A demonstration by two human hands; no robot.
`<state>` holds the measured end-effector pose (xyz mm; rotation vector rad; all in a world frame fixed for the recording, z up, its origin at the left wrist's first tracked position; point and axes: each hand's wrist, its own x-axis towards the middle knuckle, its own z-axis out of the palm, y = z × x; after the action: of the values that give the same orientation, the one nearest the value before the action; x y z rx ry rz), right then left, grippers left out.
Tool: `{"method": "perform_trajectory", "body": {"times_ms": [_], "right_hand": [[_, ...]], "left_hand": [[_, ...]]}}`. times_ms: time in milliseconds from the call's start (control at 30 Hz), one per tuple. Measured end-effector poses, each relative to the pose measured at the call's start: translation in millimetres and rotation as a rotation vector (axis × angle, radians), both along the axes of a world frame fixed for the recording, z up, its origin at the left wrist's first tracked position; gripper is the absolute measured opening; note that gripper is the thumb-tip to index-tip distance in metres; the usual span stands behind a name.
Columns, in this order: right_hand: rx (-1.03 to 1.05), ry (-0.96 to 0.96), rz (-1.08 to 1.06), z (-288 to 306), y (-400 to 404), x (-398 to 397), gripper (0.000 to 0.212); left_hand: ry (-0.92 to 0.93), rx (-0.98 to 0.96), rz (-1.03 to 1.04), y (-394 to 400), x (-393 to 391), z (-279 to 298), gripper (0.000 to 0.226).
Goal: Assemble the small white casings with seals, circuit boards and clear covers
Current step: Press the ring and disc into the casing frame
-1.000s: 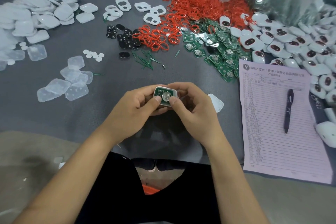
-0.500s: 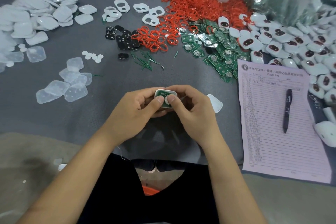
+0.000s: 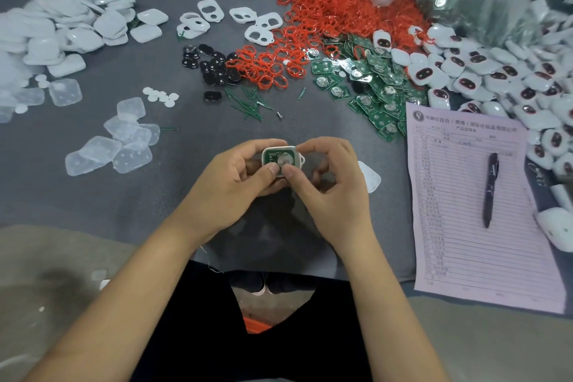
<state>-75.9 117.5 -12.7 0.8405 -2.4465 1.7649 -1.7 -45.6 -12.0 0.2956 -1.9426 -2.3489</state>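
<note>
Both hands held one white casing (image 3: 282, 160) above the near edge of the tabletop (image 3: 93, 201), roughly at its middle. The left hand (image 3: 231, 186) and right hand (image 3: 333, 186) each had a curled grip pinching the casing, with both thumbs pressing on the green circuit board (image 3: 286, 154) seated inside it. Whether a seal lay beneath the board could not be determined.

Probable faults from this position:
- Uneven thumb pressure could tilt the board so that it seated crooked.
- Excess force on the round metal cell (image 3: 284, 161) could dislodge it.
- A loosened grip could drop the casing off the near edge.

The clear covers (image 3: 121, 146) lay well apart toward the left edge, so reaching for one would leave the casing in a single hand.
</note>
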Motion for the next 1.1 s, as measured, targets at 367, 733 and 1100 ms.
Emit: {"method": "perform_trajectory", "body": {"times_ms": [367, 733, 1100], "right_hand": [[0.035, 0.026, 0.010, -0.4, -1.0, -1.6, 0.019], [0.072, 0.067, -0.006, 0.2, -2.9, 2.1, 0.028], [-0.259, -0.058, -0.537, 6.2, 19.7, -2.3, 0.020]], "left_hand": [[-0.054, -0.015, 0.019, 2.9, -1.7, 2.2, 0.036], [-0.050, -0.144, 0.024, 5.5, 0.8, 5.8, 0.024], [-0.135, -0.064, 0.139, 15.4, -3.8, 10.0, 0.020]]}}
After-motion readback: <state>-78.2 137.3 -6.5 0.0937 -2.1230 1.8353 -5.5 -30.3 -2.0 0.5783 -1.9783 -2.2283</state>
